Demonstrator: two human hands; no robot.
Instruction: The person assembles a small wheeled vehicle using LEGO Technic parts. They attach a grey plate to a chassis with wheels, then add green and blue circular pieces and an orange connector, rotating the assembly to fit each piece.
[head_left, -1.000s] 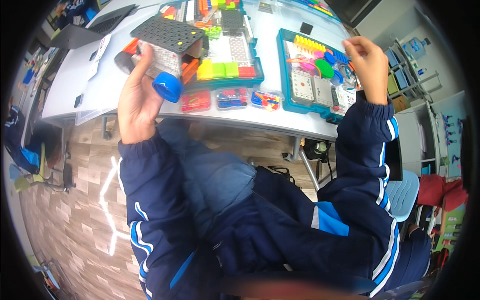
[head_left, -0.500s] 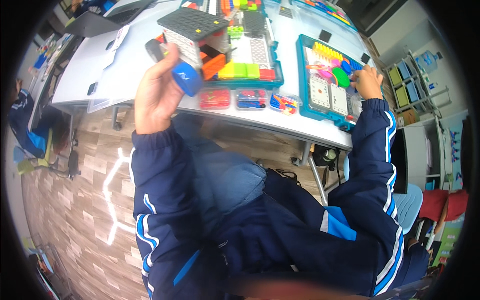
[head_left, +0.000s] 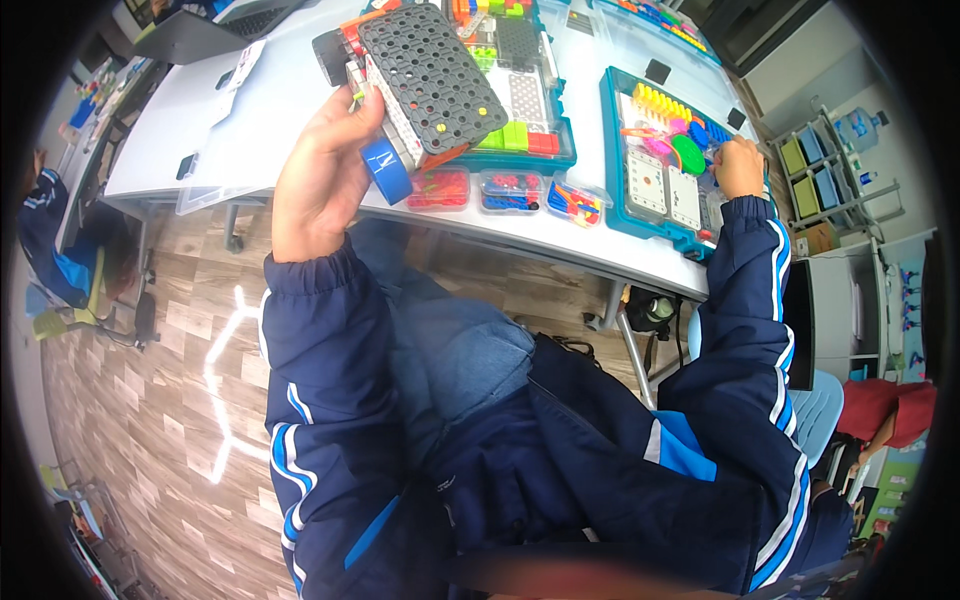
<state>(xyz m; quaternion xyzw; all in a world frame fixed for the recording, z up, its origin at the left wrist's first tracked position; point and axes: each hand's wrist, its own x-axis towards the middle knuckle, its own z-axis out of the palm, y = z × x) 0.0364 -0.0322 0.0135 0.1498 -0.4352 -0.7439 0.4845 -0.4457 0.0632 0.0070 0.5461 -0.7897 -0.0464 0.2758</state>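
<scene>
I have the left hand (head_left: 325,165) clamped on the model (head_left: 432,80), held up over the table (head_left: 150,150), black plate (head_left: 425,75) facing my camera; its blue wheel (head_left: 388,172) sits just right of that hand. Well apart from it, the right hand (head_left: 740,168) is at the case (head_left: 650,230), fingers curled, with the green disc (head_left: 687,153) to its left; I can't tell whether it grips anything. Three tubs (head_left: 511,192) lie between the hands.
</scene>
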